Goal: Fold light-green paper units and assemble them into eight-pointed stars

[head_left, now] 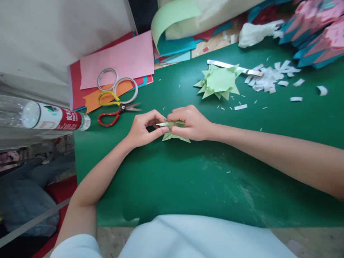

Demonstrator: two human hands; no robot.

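Between my two hands, just above the green table, is a light green folded paper star (pixel 176 137) with pointed tips. My left hand (pixel 146 128) pinches its left side between thumb and fingers. From the other side, my right hand (pixel 192 122) grips it, with the thumb in front and the curled fingers behind, so part of the paper is hidden. Beyond my right hand lies another light green paper star (pixel 220 80), flat on the table with spiky points around its edge.
Scissors (pixel 122 107) with yellow and red handles lie left, beside two tape rolls (pixel 125 90) and coloured paper sheets (pixel 118 59). A plastic bottle (pixel 59 116) lies at the left edge. White paper scraps (pixel 266 79), a metal strip (pixel 233 67) and pink-blue folded paper (pixel 319 32) are at back right.
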